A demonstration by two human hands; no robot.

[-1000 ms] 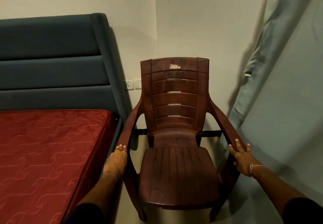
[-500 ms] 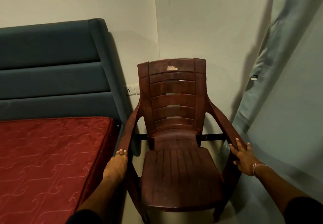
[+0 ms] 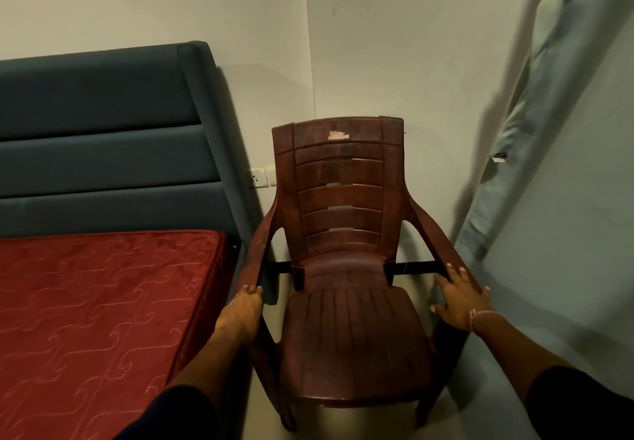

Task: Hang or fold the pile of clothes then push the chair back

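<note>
A dark brown plastic armchair stands in the room's corner, facing me, its seat bare. Its back is close to the white wall. My left hand grips the front end of the chair's left armrest, fingers curled over it. On the right armrest lies my right hand, fingers spread straight along the top and thumb down the inner side. A thin bracelet circles that wrist. No pile of clothes is in view.
A bed with a red patterned mattress and a blue padded headboard sits immediately left of the chair. A wall socket shows behind the chair. Pale grey-blue fabric hangs along the wall on the right.
The chair has slid away from me toward the corner wall, with both hands staying on its armrests. My right hand has shifted slightly forward along the armrest.
</note>
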